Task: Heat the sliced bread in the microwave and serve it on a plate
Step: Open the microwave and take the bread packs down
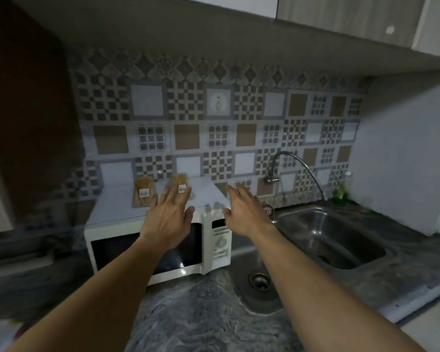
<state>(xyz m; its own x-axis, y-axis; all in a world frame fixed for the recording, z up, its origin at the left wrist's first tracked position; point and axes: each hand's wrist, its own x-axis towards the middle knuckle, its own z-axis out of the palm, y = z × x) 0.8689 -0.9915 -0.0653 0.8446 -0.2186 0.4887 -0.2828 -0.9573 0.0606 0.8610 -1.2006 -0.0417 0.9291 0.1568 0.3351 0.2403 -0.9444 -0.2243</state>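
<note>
Your left hand [168,217] and right hand [245,215] stretch forward, fingers spread and empty, toward two clear packets of brown sliced bread [143,194] lying atop the closed white boxy microwave [117,208], likely to lift one down.

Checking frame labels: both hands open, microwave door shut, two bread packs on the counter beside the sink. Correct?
One slip. The left bread pack and right bread pack lie on top of the microwave, not on the counter beside the sink; the head view shows it. The left hand and right hand are open, and the microwave door is shut.
</note>
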